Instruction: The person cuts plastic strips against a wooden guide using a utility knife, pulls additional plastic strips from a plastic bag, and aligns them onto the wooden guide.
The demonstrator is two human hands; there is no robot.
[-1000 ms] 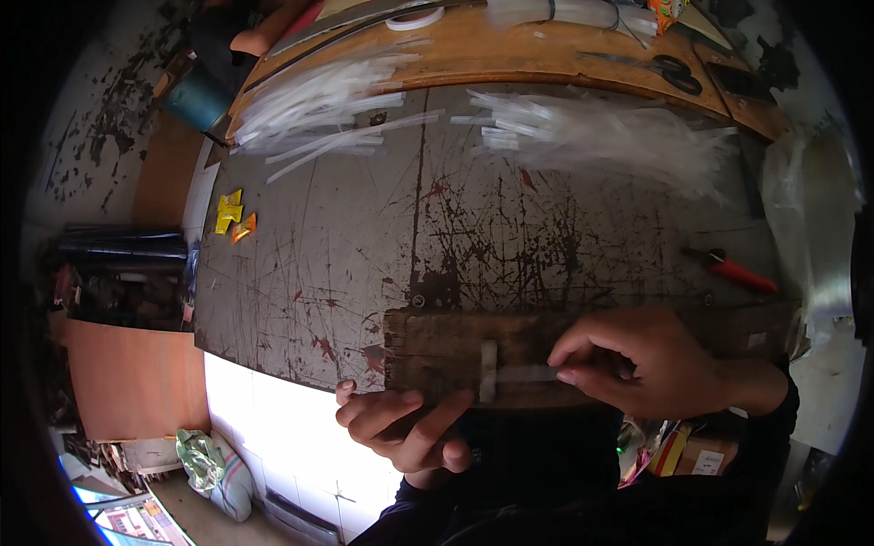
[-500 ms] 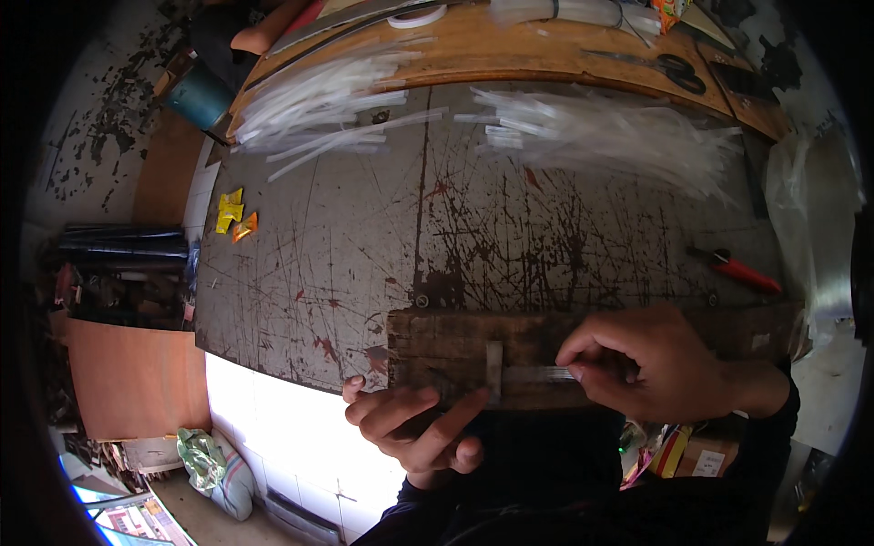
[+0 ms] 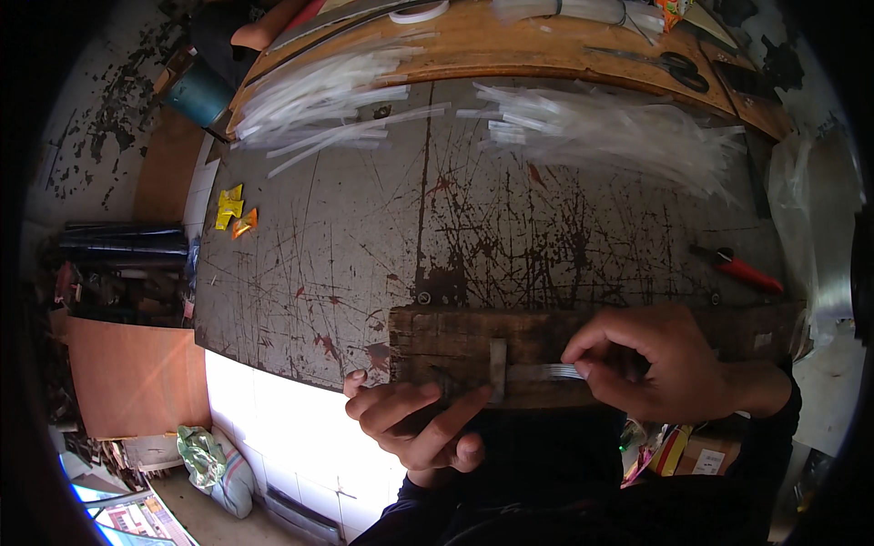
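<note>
A dark wooden board (image 3: 437, 332) lies along the near edge of the scratched table. Fixed across it is a short upright pale strip (image 3: 498, 364). My right hand (image 3: 651, 359) pinches the right end of a clear plastic strip (image 3: 537, 372) between thumb and forefinger; its left end meets the pale strip. My left hand (image 3: 414, 423) has its fingers apart, palm partly turned up. Its index fingertip touches the lower end of the pale strip, and nothing is gripped in it.
Two heaps of translucent plastic strips, a left heap (image 3: 319, 96) and a right heap (image 3: 610, 132), lie at the table's far side. A red-handled tool (image 3: 746, 271) rests at right. Scissors (image 3: 669, 68) lie on the wooden ledge. Yellow wrappers (image 3: 229, 207) sit at left. Another person's arm (image 3: 259, 32) shows far left.
My right hand has shifted very slightly to the right, still pinching the clear plastic strip. My left hand has stayed almost where it was.
</note>
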